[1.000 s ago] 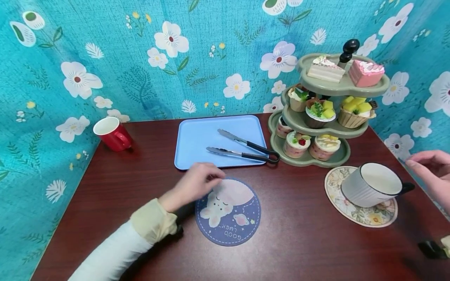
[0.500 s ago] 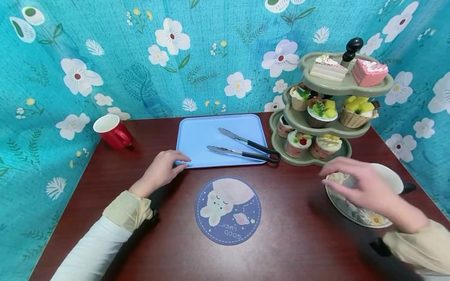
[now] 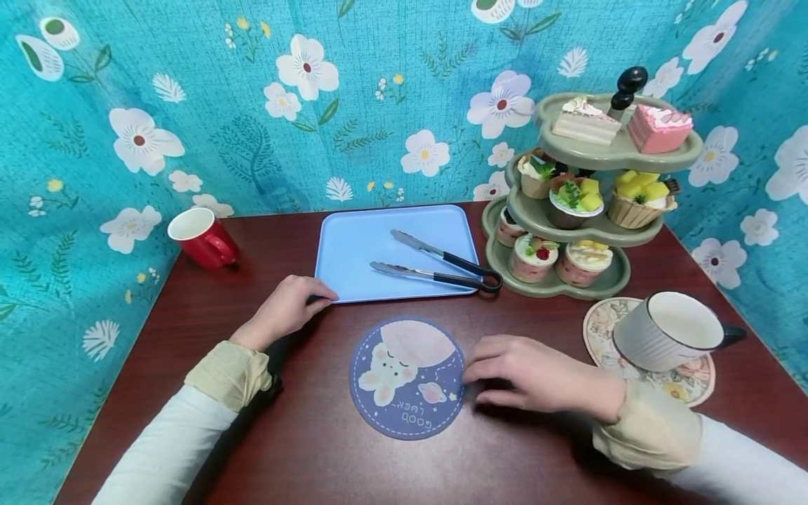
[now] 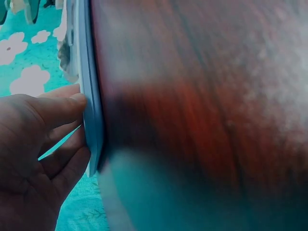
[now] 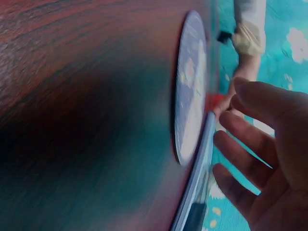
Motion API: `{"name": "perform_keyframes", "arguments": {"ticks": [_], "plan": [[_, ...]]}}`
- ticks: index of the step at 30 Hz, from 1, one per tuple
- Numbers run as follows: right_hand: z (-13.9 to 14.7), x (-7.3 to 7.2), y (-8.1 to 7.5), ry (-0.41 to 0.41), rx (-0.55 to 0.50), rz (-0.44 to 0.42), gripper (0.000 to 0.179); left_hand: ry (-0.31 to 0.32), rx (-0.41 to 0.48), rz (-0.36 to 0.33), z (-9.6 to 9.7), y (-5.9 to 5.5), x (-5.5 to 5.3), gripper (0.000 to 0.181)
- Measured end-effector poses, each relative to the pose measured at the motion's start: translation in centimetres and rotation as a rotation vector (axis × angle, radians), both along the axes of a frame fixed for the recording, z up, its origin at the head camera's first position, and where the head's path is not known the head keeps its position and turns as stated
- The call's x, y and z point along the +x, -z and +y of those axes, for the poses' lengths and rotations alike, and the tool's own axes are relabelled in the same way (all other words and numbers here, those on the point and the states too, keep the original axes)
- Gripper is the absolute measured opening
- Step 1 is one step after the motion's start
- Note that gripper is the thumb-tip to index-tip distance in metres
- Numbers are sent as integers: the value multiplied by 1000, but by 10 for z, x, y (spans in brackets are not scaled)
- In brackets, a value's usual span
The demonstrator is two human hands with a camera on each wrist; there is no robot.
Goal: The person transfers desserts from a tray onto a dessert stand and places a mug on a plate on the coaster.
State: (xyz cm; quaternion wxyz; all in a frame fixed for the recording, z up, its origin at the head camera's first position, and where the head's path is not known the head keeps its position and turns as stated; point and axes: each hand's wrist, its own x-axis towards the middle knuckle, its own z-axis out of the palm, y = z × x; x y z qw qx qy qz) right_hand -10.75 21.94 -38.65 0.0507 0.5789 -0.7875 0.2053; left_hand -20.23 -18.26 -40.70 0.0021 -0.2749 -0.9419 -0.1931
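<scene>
At the near left corner of the light blue tray (image 3: 360, 242), my left hand (image 3: 287, 308) pinches the rim with thumb and fingertips; the left wrist view shows the thumb (image 4: 72, 102) right on the tray edge (image 4: 89, 72). A pair of metal tongs (image 3: 451, 270) with black handles lies across the tray's right part. My right hand (image 3: 520, 372), fingers loosely bent and holding nothing, hovers at the right edge of a round blue bunny mat (image 3: 404, 400). The right wrist view has the mat (image 5: 190, 86) beyond these spread fingers.
A green three-tier stand (image 3: 583, 226) with cakes and cupcakes stands at back right. A white mug (image 3: 663, 337) sits on a floral coaster (image 3: 606, 330) near the right forearm. At far left is a red mug (image 3: 205, 242). A floral cloth (image 3: 391, 84) hangs behind the table.
My left hand has moved left from over the mat to the tray's corner. My right hand has swept left from beside the white mug, past it, to the mat's edge.
</scene>
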Motion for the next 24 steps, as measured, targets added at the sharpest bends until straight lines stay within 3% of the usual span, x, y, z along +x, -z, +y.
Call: {"name": "perform_keyframes", "arguments": {"ticks": [8, 14, 18, 24], "plan": [[-26, 2, 11, -62, 165, 47, 27, 0, 18, -16, -2, 1, -1, 19], [-42, 2, 10, -82, 263, 98, 32, -5, 15, -23, -2, -2, -1, 19], [-49, 1, 9, -103, 290, 129, 33, 3, 20, -24, -1, -1, -1, 19], [-55, 0, 8, -120, 308, 213, 17, -7, 25, -23, -2, 1, -2, 19]]}}
